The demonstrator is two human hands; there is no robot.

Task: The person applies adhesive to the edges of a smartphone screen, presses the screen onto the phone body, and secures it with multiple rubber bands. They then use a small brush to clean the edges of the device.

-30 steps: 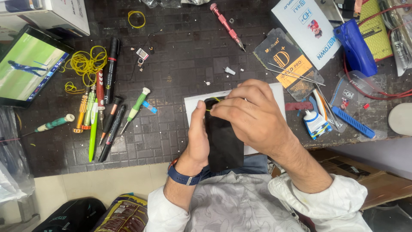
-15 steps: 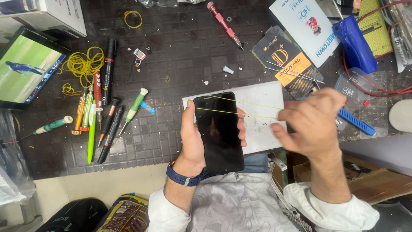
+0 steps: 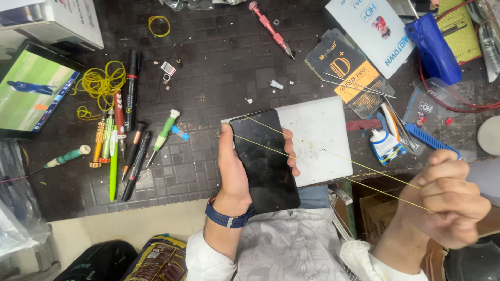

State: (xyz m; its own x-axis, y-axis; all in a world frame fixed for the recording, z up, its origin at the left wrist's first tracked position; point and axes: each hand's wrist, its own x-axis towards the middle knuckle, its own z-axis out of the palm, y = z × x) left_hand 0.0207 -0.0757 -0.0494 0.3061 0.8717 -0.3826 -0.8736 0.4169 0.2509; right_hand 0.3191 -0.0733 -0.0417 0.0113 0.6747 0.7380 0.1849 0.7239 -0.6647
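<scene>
Black phone (image 3: 265, 158) gripped in L hand (image 3: 233, 171); R hand (image 3: 448, 200) fingers pinch yellow wire (image 3: 333, 156) taut.

Screwdrivers (image 3: 162, 131), yellow rubber bands (image 3: 102, 83), glue bottle (image 3: 384, 144), tablet (image 3: 32, 92).

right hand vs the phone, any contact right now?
Apart. The head view shows the right hand well off to the side of the black phone, joined only by the stretched yellow band.
</scene>
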